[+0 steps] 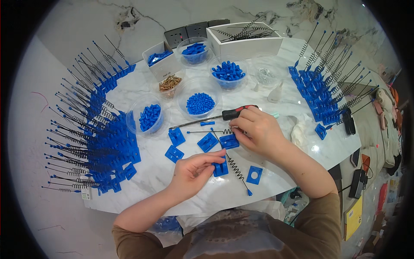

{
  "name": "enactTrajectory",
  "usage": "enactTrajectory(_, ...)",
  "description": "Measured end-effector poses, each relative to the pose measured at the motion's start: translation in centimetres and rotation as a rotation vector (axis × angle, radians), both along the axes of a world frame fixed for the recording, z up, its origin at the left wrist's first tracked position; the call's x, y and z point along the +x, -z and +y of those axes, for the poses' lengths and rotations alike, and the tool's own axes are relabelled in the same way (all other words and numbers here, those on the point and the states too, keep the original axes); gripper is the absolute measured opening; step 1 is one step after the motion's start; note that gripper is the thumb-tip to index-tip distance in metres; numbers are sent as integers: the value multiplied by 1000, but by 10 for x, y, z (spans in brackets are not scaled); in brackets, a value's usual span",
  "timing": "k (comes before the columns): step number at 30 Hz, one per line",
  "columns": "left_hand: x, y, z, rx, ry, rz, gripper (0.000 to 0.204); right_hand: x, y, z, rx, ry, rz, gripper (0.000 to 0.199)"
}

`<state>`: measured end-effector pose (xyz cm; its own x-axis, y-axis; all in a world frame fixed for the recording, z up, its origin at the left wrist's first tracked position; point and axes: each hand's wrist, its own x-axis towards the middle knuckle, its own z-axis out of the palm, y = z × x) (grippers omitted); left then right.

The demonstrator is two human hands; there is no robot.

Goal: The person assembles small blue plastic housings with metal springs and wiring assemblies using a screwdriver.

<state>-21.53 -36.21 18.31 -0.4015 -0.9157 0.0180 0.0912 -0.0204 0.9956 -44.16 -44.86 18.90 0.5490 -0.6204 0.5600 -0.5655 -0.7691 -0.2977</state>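
Note:
My left hand (192, 172) has its thumb and fingertips closed at the edge of a blue square plate (221, 169). A black coiled spring wire (234, 166) with a blue tip slants down just right of that plate. My right hand (261, 129) is pinched on the coiled end of another spring wire (207, 131), which points left. Under its fingers lies a second blue plate (229, 142); the fingers partly hide it. A screwdriver (234, 113) with a black and red handle rests behind the right hand. Loose blue plates (208, 142) lie left of the hands.
Dense rows of blue plates with upright springs stand left (113, 144) and right (312, 93). Tubs of blue beads (200, 103), blue pegs (228, 71) and brass screws (170, 83) are at the back. Behind them are a white box (248, 48) of springs and a power strip (196, 29).

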Motion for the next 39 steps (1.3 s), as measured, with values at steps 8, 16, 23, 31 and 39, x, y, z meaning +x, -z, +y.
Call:
enactTrajectory(8, -2, -6, 1, -482, -30, -540, 36, -4, -5, -6, 56, 67, 34, 10)
enactTrajectory(16, 2, -3, -2, -749, -23, -740, 37, -3, -3, -10, 37, 156, 19, 8)
enactTrajectory(23, 1, -9, -3, -845, -47, -724, 38, -5, -6, -9, 64, 180, 31, 9)
enactTrajectory(31, 5, -10, 5, -287, -100, -166, 32, -7, -8, -9, 66, 130, 54, 9)
enactTrajectory(39, 6, -2, -5, -62, 44, 277, 49, 6, -10, -2, -19, -31, -236, 13)
